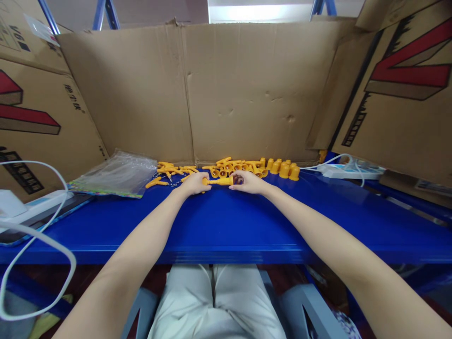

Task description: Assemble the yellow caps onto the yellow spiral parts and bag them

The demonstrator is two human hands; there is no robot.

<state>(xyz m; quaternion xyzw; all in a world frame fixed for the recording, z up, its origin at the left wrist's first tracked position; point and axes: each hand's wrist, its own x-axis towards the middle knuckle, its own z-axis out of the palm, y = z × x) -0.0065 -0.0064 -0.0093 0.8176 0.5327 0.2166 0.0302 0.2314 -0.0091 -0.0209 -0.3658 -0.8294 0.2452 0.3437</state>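
Over the blue tabletop [226, 221], both hands are closed on a long yellow plastic piece [223, 181] held level between them. My left hand [194, 183] pinches its narrow ribbed end. The fingers of my right hand [248, 182] wrap round its wider end, where something dark and brownish shows; I cannot make out what that is. Just behind the hands lie several yellow cup-shaped pieces [222, 173] with their hollow ends facing me. To the left is a loose heap of yellow handle-like pieces [167, 168] with thin chains. Several yellow caps [284, 170] stand upright on the right.
A clear plastic bag [116, 174] lies left of the heap. Cardboard walls [254, 94] enclose the back and sides. White power strips sit at the right [349, 172] and left [31, 207], and a white cable [42, 238] loops over the table's left front edge.
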